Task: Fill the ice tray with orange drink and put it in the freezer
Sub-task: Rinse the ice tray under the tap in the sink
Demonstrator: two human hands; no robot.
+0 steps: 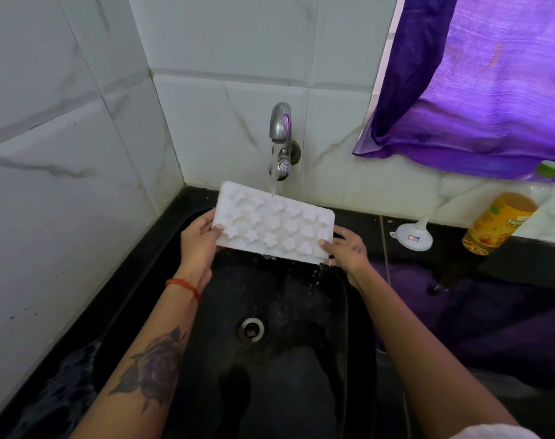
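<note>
Walls [64,153]: white marbled tiles, meeting in a corner at 11 o'clock of the sink.
Sink [285,375]: black and wet, sunk into the tabletop, drain [250,329] near its middle.
Tabletop [491,296]: black and glossy, running off toward 3 o'clock of the sink.
Curtain [491,74]: purple, hanging at 1 o'clock, its lower edge above the bottle.
Tray [274,224]: white ice tray with heart and star hollows, held over the sink at 12 o'clock of the drain, tilted with the far edge higher; water strikes its far edge and drips off the near right corner.
Bottle [504,217]: clear plastic with green cap and yellow label, orange drink inside, standing on the tabletop at 3 o'clock of the tray, well apart.
Left hand [198,242]: grips the tray's left short edge, thumb on top, orange thread at the wrist.
Right hand [345,248]: grips the tray's near right corner, thumb on top.
Tap [280,134]: metal, wall-mounted, running onto the tray.
Funnel [415,236]: white, mouth down on the tabletop between tray and bottle.
</note>
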